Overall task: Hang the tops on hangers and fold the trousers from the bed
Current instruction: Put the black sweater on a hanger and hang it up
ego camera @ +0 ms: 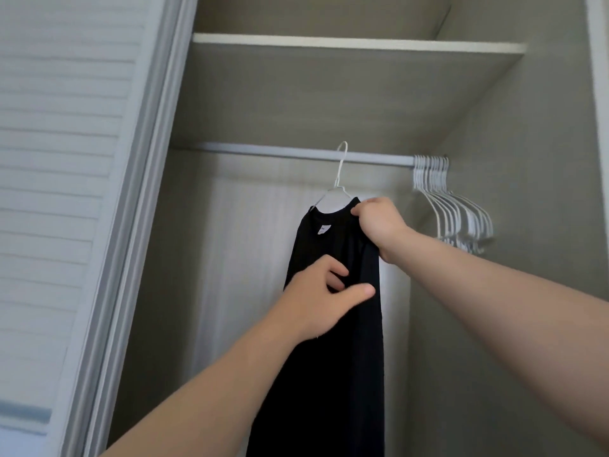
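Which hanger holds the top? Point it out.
The lone white hanger carrying the black top; the other hangers hang bare, bunched at the right end of the rail.

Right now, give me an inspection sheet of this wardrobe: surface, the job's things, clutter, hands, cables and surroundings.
Surface: wardrobe rail runs across under a shelf; the shelf's top is out of sight.
Job's things: black top draped on a white wire hanger, its hook up at the rail; whether the hook is seated, cannot tell.
Clutter: spare white hangers bunched at the rail's right end.
Hands: right hand grips the top's shoulder by the neckline; left hand touches the top's front with curled fingers; whether it pinches the fabric is unclear.
Cables: nothing seen.
Surroundings: louvred door at the left.
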A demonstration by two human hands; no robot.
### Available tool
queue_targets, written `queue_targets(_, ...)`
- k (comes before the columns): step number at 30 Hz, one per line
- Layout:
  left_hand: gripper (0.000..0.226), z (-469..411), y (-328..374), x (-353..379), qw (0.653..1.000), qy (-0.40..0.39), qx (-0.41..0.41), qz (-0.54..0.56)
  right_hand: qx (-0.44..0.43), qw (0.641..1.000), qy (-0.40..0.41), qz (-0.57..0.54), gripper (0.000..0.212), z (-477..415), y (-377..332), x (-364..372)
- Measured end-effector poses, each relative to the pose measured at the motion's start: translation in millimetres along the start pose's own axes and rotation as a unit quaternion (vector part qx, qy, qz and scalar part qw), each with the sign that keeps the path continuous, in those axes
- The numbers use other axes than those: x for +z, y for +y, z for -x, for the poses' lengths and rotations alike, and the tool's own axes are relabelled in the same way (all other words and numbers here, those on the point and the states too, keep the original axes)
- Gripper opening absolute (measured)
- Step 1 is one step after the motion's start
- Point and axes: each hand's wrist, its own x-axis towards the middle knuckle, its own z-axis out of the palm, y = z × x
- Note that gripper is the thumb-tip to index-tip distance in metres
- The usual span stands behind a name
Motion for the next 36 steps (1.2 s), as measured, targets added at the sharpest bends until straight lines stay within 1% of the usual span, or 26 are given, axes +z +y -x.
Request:
queue_targets(1,0.062,-7.2,-2.9,1.4,1.0,-0.003,-0.001,-0.023,-0.001,1.0,0.004,0.0,0.007,-14.7,-1.6,6.6)
queue_targets(2,0.058,-15.1,-7.1,3.1,0.999,-0.005,0.002,-0.049,0.0,1.0,0.01,-0.006,0.006,-29.3,-2.1,12.7)
queue_targets(4,0.04,-32.4,-17.6,6.1,0.993,0.006,0.023,-0.115,0.009,0.999,0.02,-0.027,0.01,-58.4,-1.0,25.6)
queue_targets(6,0.029,-50.7,-28.7,6.9,0.983,0.036,0.041,-0.176,0.011,0.999,0.022,-0.037,0.009,-85.2,0.8,37.5)
queue_targets(9,0.021,-73.8,-45.4,2.2,0.977,0.076,0.047,-0.191,0.006,0.999,0.018,-0.03,0.006,-118.7,6.3,53.5)
queue_targets(13,0.008,-95.7,-70.7,-15.6,0.974,0.097,0.03,-0.201,0.009,0.999,0.007,-0.053,0.006,-158.2,22.0,74.8)
queue_targets(14,0.006,-99.9,-77.2,-20.7,0.973,0.101,0.024,-0.207,0.013,0.998,0.001,-0.056,0.004,-164.9,26.9,79.9)
queue_targets(17,0.013,-106.5,-94.2,-33.2,0.966,0.105,0.01,-0.235,0.018,0.998,-0.025,-0.063,0.019,-176.1,42.4,95.4)
queue_targets(20,0.017,-104.7,-106.9,-41.2,0.96,0.095,-0.003,-0.262,-0.003,0.997,-0.041,-0.068,0.008,-169.0,49.2,108.9)
queue_targets(22,0.014,-99.4,-113.0,-47.0,0.952,0.095,-0.01,-0.289,-0.025,0.997,-0.061,-0.039,0.013,-157.0,48.8,114.2)
queue_targets(24,0.014,-93.1,-116.3,-55.3,0.945,0.103,-0.015,-0.309,-0.045,0.994,-0.088,0.039,0.01,-139.4,45.3,113.7)
queue_targets(27,0.015,-83.6,-115.2,-70.7,0.937,0.113,-0.019,-0.329,-0.087,0.968,-0.098,0.213,0.013,-114.7,39.9,110.5)
queue_targets(29,0.012,-79.1,-112.8,-80.9,0.93,0.113,-0.024,-0.348,-0.126,0.955,-0.092,0.251,0.014,-107.0,38.6,115.8)
queue_targets(32,0.007,-73.7,-106.3,-95.7,0.909,0.103,-0.042,-0.401,-0.177,0.956,-0.084,0.216,0.021,-103.5,37.1,132.6)
queue_targets(36,0.007,-68.4,-100.0,-116.9,0.868,0.097,-0.078,-0.48,-0.206,0.962,-0.093,0.153,0.022,-106.5,41.7,163.3)
